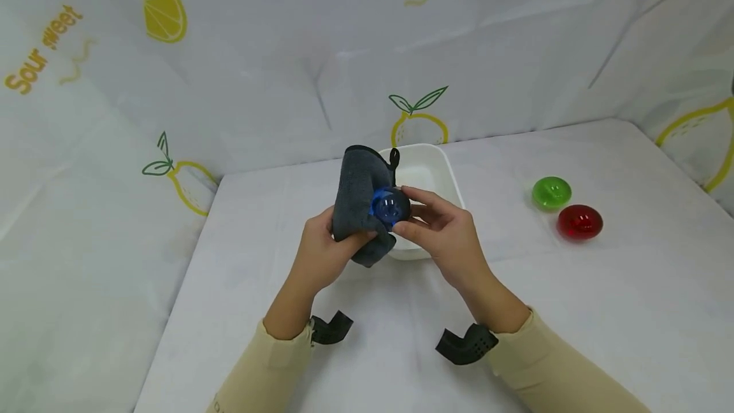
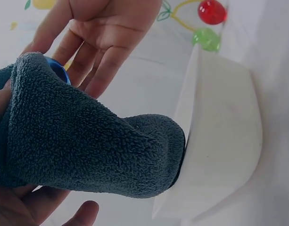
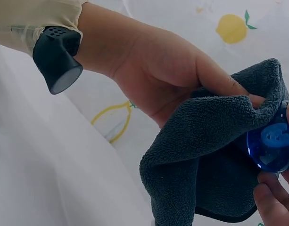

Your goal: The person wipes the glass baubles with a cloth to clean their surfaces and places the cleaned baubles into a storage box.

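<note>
A dark grey-blue towel (image 1: 358, 190) is gripped by my left hand (image 1: 323, 247), the thumb lying over its lower front. Against the towel sits a clear blue glass-like ball (image 1: 390, 206), which the fingertips of my right hand (image 1: 444, 234) pinch from the right side. In the right wrist view the towel (image 3: 205, 122) folds partly around the blue ball (image 3: 271, 146). Most of the ball is hidden behind the towel (image 2: 87, 132) in the left wrist view. Both hands are raised in front of a white tub (image 1: 424, 171), whose near left part they cover.
To the right on the white-covered table (image 1: 602, 311) lie a clear green ball-like piece (image 1: 552, 193) and a red one (image 1: 580, 222), close together. Behind stands a white cloth backdrop (image 1: 258, 69) with lemon prints. Black wrist mounts (image 1: 467, 344) stick out from the sleeves.
</note>
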